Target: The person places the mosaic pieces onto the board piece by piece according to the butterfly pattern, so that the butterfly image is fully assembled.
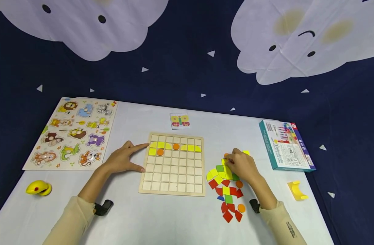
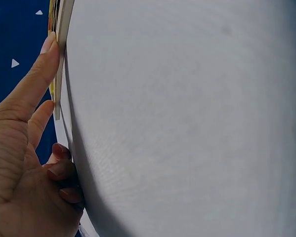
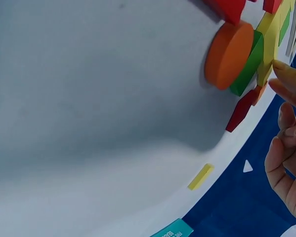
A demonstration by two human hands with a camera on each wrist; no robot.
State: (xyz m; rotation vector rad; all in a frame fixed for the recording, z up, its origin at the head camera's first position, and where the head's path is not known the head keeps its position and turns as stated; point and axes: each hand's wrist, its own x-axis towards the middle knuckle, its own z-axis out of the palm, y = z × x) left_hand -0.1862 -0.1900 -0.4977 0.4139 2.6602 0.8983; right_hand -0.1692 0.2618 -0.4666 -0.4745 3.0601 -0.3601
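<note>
A wooden grid board lies mid-table with yellow squares and two orange discs in its upper rows. My left hand touches the board's left edge with a straight index finger and thumb spread apart; both also meet the board's edge in the left wrist view. My right hand is over the upper part of a pile of coloured pieces. Its fingertips meet a yellow piece in the right wrist view; whether they pinch it is unclear. Red pieces lie lower in the pile.
A butterfly pattern card lies behind the board. An animal puzzle is at the left, with a yellow toy in front of it. On the right are a teal-edged box and a yellow curved piece.
</note>
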